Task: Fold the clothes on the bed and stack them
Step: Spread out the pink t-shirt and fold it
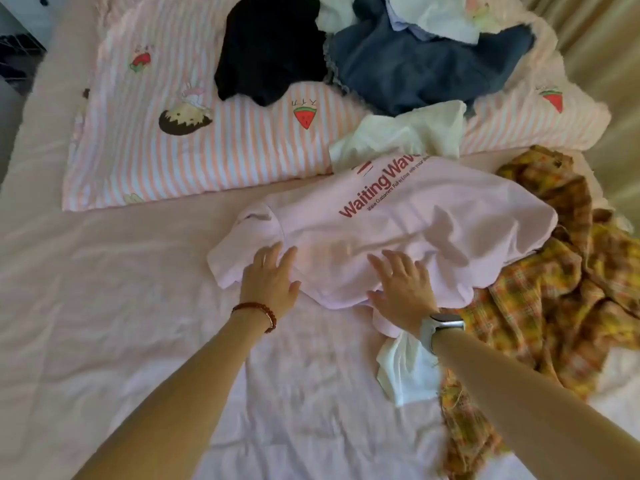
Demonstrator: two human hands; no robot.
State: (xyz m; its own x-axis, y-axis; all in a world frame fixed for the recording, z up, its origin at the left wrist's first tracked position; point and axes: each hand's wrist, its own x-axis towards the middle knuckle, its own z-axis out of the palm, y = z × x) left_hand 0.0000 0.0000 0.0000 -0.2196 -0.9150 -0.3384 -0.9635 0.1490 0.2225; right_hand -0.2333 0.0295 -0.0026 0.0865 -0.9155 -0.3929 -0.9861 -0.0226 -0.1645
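A pale pink T-shirt (398, 223) with red "Waiting Wave" lettering lies spread on the bed (121, 323). My left hand (272, 282) rests flat on its near left part, by the sleeve, fingers straight. My right hand (403, 289) presses flat on its near edge, fingers spread. A yellow-orange plaid garment (554, 289) lies crumpled to the right, partly under the shirt. A white cloth (405, 372) sticks out beneath my right wrist. Further back are a cream-white garment (408, 133), a blue garment (426, 67) and a black garment (273, 50).
A pink-and-white striped quilt (173, 150) with watermelon prints covers the far part of the bed, under the clothes pile. More white clothes (433, 12) lie at the top. A beige curtain (606, 64) hangs along the right side. The bed's left edge meets dark floor.
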